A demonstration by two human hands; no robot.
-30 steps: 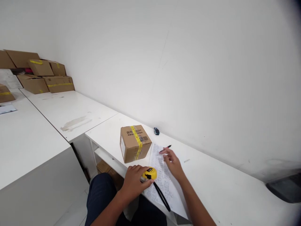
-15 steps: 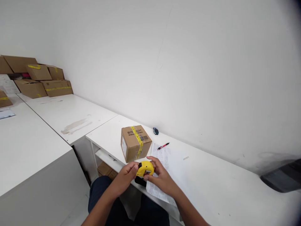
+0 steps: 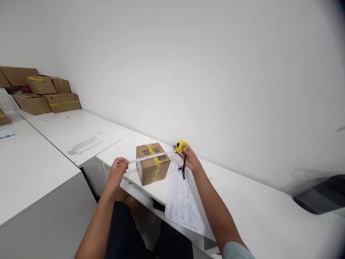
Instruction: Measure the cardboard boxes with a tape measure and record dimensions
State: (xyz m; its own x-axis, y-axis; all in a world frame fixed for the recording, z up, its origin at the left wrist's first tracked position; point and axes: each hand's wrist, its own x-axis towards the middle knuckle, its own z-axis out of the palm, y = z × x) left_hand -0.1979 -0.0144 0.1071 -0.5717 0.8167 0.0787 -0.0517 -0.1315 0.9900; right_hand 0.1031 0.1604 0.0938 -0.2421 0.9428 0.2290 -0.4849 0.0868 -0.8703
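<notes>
My right hand (image 3: pixel 191 158) grips the yellow case of a tape measure (image 3: pixel 181 145), with its black wrist strap dangling below. The white blade is drawn out to the left, over the top of a cardboard box (image 3: pixel 155 172) banded with yellow tape. At the blade's far end, my left hand (image 3: pixel 118 169) pinches the tip, just left of the box. Whether the blade touches the box top I cannot tell. Beneath my right hand lie a handwritten sheet of paper (image 3: pixel 183 205) and a red pen (image 3: pixel 181 167), partly hidden by the strap.
A small dark object (image 3: pixel 174 146) by the wall is mostly covered by the tape case. Several cardboard boxes (image 3: pixel 63 102) are stacked at the far left of the white table (image 3: pixel 105 127). A black object (image 3: pixel 320 196) stands at the right, against the wall.
My hands have moved apart, pulling the blade out of the tape measure. The case has gone up and right to beyond the box, my left hand up and left.
</notes>
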